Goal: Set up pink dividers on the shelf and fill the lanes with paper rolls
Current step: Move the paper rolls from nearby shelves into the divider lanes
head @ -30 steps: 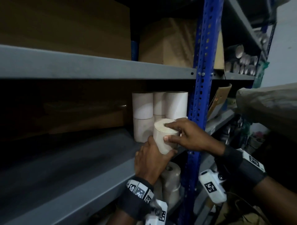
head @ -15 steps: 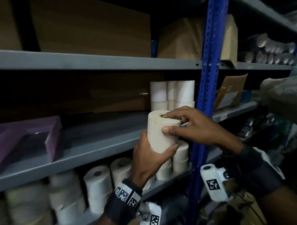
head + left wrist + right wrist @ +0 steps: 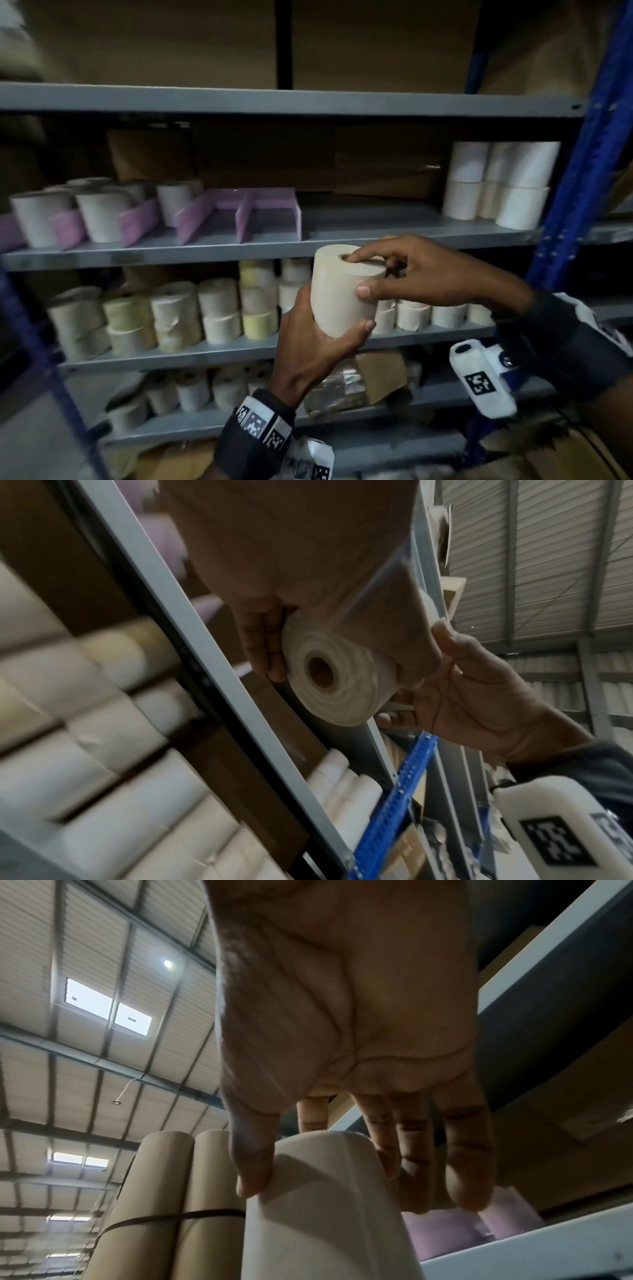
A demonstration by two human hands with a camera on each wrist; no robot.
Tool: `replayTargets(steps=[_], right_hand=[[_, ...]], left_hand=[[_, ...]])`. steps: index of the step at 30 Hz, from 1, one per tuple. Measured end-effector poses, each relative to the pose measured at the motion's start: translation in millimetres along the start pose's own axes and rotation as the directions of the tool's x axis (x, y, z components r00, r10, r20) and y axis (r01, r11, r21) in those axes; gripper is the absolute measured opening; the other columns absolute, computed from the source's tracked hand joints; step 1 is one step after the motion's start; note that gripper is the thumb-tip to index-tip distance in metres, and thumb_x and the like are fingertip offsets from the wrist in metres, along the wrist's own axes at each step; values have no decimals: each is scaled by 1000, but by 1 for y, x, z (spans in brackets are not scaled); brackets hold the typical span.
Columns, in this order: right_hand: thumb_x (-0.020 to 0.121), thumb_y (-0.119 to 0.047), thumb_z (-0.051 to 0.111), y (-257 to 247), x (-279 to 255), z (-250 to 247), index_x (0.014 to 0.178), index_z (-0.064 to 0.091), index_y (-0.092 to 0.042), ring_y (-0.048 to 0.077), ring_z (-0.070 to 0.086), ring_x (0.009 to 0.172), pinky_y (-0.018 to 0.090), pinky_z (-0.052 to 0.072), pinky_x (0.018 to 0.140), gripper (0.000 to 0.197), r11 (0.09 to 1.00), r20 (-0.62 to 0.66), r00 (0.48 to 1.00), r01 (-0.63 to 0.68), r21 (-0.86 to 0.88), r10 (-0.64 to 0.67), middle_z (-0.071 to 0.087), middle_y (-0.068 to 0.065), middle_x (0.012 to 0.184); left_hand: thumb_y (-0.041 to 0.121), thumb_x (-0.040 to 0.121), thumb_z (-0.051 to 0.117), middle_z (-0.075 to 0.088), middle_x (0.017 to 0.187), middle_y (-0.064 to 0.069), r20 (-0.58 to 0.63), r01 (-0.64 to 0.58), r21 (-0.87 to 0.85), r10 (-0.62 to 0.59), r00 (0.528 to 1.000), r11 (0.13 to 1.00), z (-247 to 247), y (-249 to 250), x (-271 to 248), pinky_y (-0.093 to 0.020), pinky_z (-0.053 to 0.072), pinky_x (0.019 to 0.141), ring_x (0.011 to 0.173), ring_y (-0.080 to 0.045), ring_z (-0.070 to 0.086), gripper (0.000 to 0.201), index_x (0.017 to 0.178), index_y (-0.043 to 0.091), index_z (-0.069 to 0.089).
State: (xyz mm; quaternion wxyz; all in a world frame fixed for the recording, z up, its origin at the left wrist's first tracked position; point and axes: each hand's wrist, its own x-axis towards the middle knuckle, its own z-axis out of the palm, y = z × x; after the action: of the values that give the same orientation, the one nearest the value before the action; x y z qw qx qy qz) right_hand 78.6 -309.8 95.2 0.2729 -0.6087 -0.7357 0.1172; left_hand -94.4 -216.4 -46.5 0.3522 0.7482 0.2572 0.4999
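Observation:
Both hands hold one cream paper roll [image 3: 339, 291] upright in front of the shelf. My left hand [image 3: 318, 329] grips its lower part from below, fingers and thumb curled round it. My right hand [image 3: 404, 274] pinches its top, thumb on the side and fingertips [image 3: 356, 257] on the upper face by the core hole. The left wrist view shows the roll's underside [image 3: 342, 680]; the right wrist view shows its side [image 3: 325, 1199]. Pink dividers [image 3: 239, 216] stand on the middle shelf [image 3: 376, 229], up and to the left. Rolls [image 3: 99, 212] fill the left lanes; the two right lanes are empty.
White rolls [image 3: 496, 185] are stacked at the shelf's right end by the blue upright [image 3: 582, 171]. Several cream and yellow rolls [image 3: 178, 315] crowd the shelf below, more rolls lie lower down. Brown cartons [image 3: 267, 161] stand behind the dividers. Bare shelf lies between dividers and white stack.
Both hands have lifted the roll off the shelf's right end and carried it leftward. The view swung left, bringing the pink dividers and filled lanes into sight.

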Motion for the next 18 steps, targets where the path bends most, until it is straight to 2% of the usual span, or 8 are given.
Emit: replayTargets(steps=[2, 4, 6, 8, 10, 12, 15, 18], right_hand=[[74, -62, 71, -25, 11, 18, 118, 57, -58, -9, 60, 97, 7, 51, 73, 47, 999, 51, 999, 16, -28, -15, 55, -43, 114], [73, -66, 69, -50, 23, 38, 120, 55, -58, -12, 57, 102, 6, 49, 73, 49, 998, 97, 995, 38, -47, -33, 55, -43, 115], [72, -69, 68, -70, 34, 54, 121, 55, -56, -13, 55, 106, 12, 49, 78, 52, 998, 137, 990, 41, -55, -34, 56, -37, 119], [72, -69, 69, -91, 47, 75, 123, 57, -53, -8, 55, 110, 23, 53, 85, 54, 998, 169, 985, 42, -52, -33, 56, -30, 125], [72, -68, 70, -112, 60, 95, 123, 58, -51, -6, 54, 113, 27, 55, 87, 56, 998, 177, 983, 50, -30, -44, 55, -28, 128], [73, -65, 71, -133, 72, 117, 124, 59, -50, -9, 53, 113, 17, 51, 83, 54, 997, 168, 983, 77, -23, -73, 55, -29, 126], [72, -64, 70, -160, 85, 141, 121, 60, -52, -16, 47, 116, 2, 42, 81, 52, 994, 152, 983, 106, -17, -102, 53, -38, 120], [73, -63, 71, -181, 103, 158, 124, 60, -49, -13, 46, 121, 10, 40, 91, 54, 991, 148, 982, 125, -48, -117, 54, -35, 123]], left_hand=[[79, 60, 78, 71, 113, 15, -24, -2, 18, 3, 1000, 1000, -33, -3, -14, -19, 57, 70, 96, 2, 69, 79, 126, 44, 52], [78, 61, 78, 70, 114, 17, -26, -2, 27, 3, 1000, 1000, -68, -8, -27, -18, 58, 70, 97, 3, 68, 80, 127, 44, 51], [77, 62, 79, 70, 115, 18, -20, -2, 45, 3, 1000, 999, -98, -12, -39, -19, 58, 71, 99, 4, 68, 86, 134, 37, 53], [77, 63, 79, 68, 118, 22, -30, -7, 49, 8, 1000, 999, -134, -18, -49, -11, 54, 70, 102, 6, 66, 90, 137, 34, 53], [82, 63, 76, 67, 118, 22, -43, -6, 50, 8, 999, 999, -167, -25, -58, -9, 51, 71, 103, 4, 66, 92, 137, 33, 54], [84, 64, 75, 68, 121, 18, -49, 1, 47, 2, 999, 999, -196, -32, -67, -12, 53, 74, 104, 0, 68, 93, 138, 33, 53], [73, 69, 79, 65, 127, 17, -67, -2, 62, 7, 998, 998, -230, -41, -76, -23, 59, 80, 109, -2, 66, 84, 140, 40, 48], [62, 75, 81, 63, 134, 17, -108, -35, 57, 41, 993, 998, -257, -47, -79, -32, 60, 86, 117, -6, 65, 86, 148, 36, 44]])
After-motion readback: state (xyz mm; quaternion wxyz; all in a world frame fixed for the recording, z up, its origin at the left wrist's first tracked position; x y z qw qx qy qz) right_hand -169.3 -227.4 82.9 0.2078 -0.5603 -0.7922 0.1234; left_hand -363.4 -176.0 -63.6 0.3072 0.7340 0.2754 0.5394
